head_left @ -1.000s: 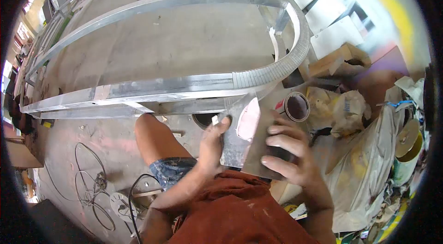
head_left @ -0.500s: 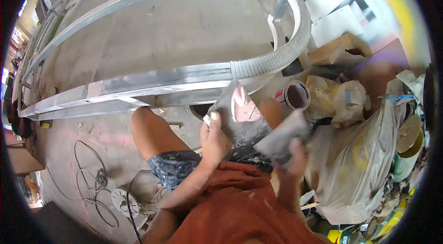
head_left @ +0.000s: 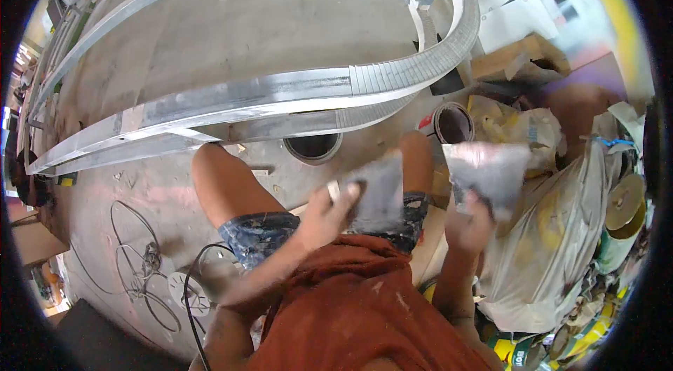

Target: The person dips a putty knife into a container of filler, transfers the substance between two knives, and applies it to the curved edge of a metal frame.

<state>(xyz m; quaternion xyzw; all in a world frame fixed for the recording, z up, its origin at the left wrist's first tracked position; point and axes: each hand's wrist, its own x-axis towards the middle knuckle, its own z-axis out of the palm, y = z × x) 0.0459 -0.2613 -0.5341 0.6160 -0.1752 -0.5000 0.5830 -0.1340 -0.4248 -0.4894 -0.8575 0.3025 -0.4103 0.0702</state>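
Note:
My left hand [head_left: 328,218] is closed on a flat putty spreader [head_left: 381,192], thumb pressed on its grey blade, which is slightly blurred. Closed round a second putty spreader [head_left: 487,173] is my right hand [head_left: 472,228]; a pinkish-white smear runs along that blade's far edge. The two blades are apart, held above my lap. Beyond my knees lies a long metal frame [head_left: 245,96], whose bend at the right has a ribbed surface [head_left: 410,75]. Neither spreader touches it.
An open dark-mouthed can [head_left: 313,149] stands under the frame, with another can [head_left: 452,124] to its right. Plastic sheeting [head_left: 522,259] and a cardboard box [head_left: 517,55] crowd the right side. A loose cable [head_left: 125,248] lies on the floor at left.
The spreaders have moved apart, the right one rightward and up. The pink paste seen on the left blade no longer shows there; pinkish paste now shows along the right blade's edge.

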